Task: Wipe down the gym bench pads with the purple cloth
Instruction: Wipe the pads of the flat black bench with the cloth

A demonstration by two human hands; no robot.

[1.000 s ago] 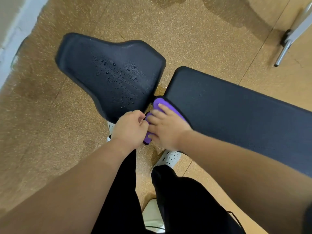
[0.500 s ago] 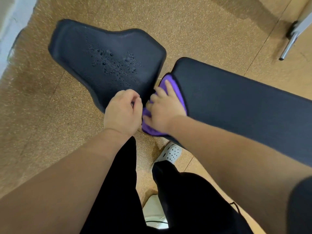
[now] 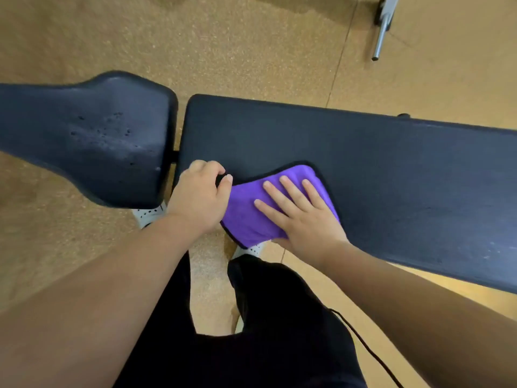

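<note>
The purple cloth (image 3: 253, 208) with a black hem lies spread on the near corner of the long black back pad (image 3: 363, 163), hanging a little over its front edge. My right hand (image 3: 302, 217) presses flat on the cloth, fingers apart. My left hand (image 3: 200, 196) pinches the cloth's left corner at the pad's end. The black seat pad (image 3: 92, 147) sits to the left, across a narrow gap, with water droplets on its top.
Tan cork-like floor (image 3: 251, 51) surrounds the bench. A metal leg (image 3: 382, 32) of other equipment stands at the top right. My legs in black trousers and white perforated shoes (image 3: 148, 215) stand close against the bench's front.
The cloth has gone from bunched at the back pad's corner to spread flat on its top. My right hand opened flat over it, and the view swung so the bench lies crosswise.
</note>
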